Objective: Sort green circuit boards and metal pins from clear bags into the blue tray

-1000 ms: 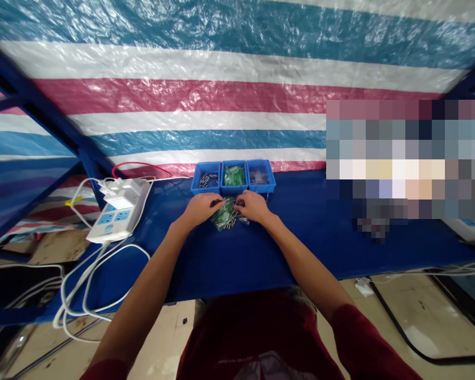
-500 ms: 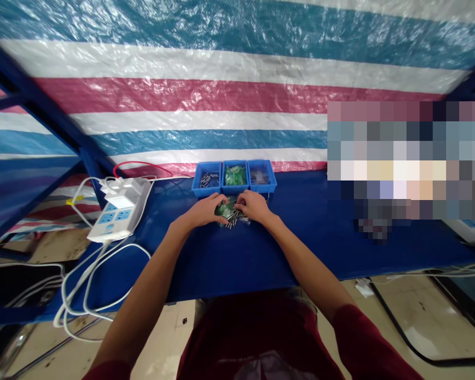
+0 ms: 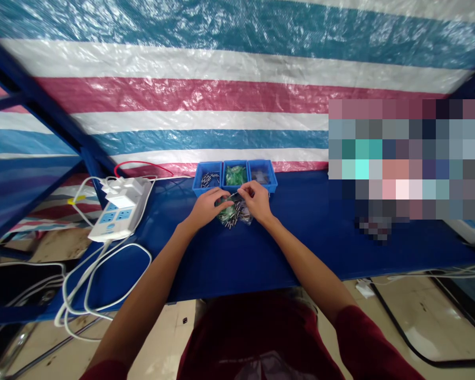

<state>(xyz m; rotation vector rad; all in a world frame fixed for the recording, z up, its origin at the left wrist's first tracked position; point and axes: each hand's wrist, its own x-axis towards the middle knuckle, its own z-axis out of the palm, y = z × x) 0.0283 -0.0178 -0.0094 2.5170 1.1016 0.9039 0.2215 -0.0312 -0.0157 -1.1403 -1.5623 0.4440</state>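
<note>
In front of the bins lies a mixed pile of small metal pins [image 3: 230, 224], green packets [image 3: 228, 212] and clear packets [image 3: 244, 212]. My left hand [image 3: 209, 207] curves over the left side of this pile, thumb and forefinger apart, palm down. To its right, my right hand [image 3: 258, 201] is raised a little over the pile, thumb and forefinger pinched. A thin, shiny sliver like one of the pins shows at that pinch, close to the left fingertips; its exact shape is too small to make out.
Three joined blue bins stand behind: one with metal pins [image 3: 210, 180], one with green packets [image 3: 236, 175], one with clear packets [image 3: 260, 177]. A white power strip [image 3: 113, 221] with cables lies left on the blue table [image 3: 229, 269]. A blurred-out area covers the right.
My right hand has risen from the pile toward the bins, now pinching a thin piece. My left hand has shifted slightly left, and more of the pile shows.
</note>
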